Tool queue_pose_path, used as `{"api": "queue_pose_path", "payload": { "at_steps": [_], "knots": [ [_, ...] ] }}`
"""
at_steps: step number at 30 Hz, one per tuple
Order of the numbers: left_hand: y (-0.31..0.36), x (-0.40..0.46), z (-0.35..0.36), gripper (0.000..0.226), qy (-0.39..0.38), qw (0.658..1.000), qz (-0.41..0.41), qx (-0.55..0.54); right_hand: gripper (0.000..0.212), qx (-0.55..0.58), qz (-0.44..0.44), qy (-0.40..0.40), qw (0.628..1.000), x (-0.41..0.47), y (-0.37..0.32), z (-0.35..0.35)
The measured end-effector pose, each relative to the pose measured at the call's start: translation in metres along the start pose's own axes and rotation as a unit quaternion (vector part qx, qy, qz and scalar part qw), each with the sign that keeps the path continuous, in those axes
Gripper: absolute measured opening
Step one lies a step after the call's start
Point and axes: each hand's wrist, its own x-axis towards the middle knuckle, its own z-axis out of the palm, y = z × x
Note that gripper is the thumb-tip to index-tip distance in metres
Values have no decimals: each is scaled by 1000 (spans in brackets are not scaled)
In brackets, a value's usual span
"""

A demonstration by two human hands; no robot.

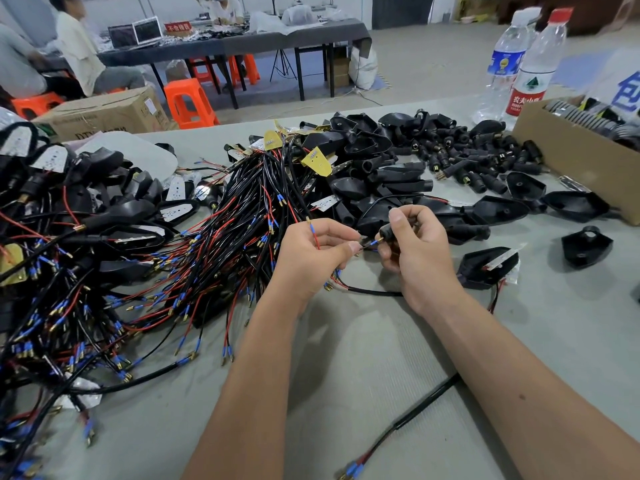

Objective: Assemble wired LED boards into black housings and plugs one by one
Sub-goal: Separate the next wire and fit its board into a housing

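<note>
Above a grey bench (346, 358), the right hand (415, 244) grips a short black plug (389, 233), its long axis level and its brass mouth pointing left. Facing it, the left hand (315, 254) pinches a blue-sleeved wire end (372, 243) at that mouth. Tangled wired LED boards (194, 244) lie left, black housings (381, 168) behind, in a workshop with orange stools (188, 102).

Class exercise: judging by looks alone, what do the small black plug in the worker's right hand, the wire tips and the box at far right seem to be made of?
Black plug: seemingly moulded plastic or rubber, matte with a dull sheen. Wire tips: brass-coloured metal ends behind blue, probably plastic, sleeves. Box: brown corrugated cardboard, with raw cut edges.
</note>
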Motion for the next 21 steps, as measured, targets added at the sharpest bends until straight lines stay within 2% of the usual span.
{"api": "queue_pose_path", "payload": {
  "at_steps": [7,13,21],
  "knots": [
    [0,-1,6,14,15,1000,2,10,11,-76,-63,9,995,-2,7,0],
    [-1,-1,13,12,62,998,-16,-7,9,-69,-55,0,996,-4,5,1],
    [0,1,22,10,67,997,-6,-38,11,-44,-46,15,998,-2,3,1]
  ]
}}
